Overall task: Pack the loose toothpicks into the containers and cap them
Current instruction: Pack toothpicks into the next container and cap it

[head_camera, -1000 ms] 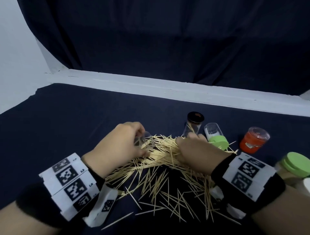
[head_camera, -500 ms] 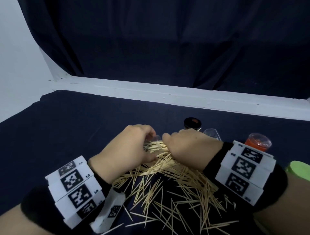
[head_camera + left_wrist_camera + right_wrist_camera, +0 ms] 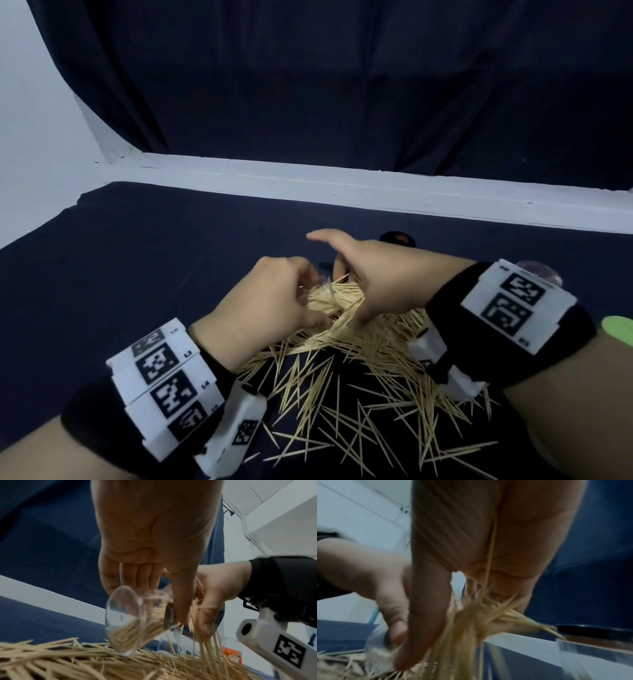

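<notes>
Right hand (image 3: 373, 277) now raised, pinching toothpick bundle (image 3: 204, 632) at clear container (image 3: 130, 622); left hand (image 3: 270, 305) grip unchanged.

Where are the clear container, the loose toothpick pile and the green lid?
clear container (image 3: 126, 626), left wrist view, on its round transparent base.
loose toothpick pile (image 3: 346, 387), head view, on its middle, between the wrists.
green lid (image 3: 618, 328), head view, on its visible edge, far right.

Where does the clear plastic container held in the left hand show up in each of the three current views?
Head: the clear plastic container is barely visible between the hands, centre frame.
Left wrist: lower centre, tilted, partly filled, gripped by the left hand.
Right wrist: blurred at lower left, under the left thumb.
Shared landmark: the loose toothpick pile beneath it.
</notes>
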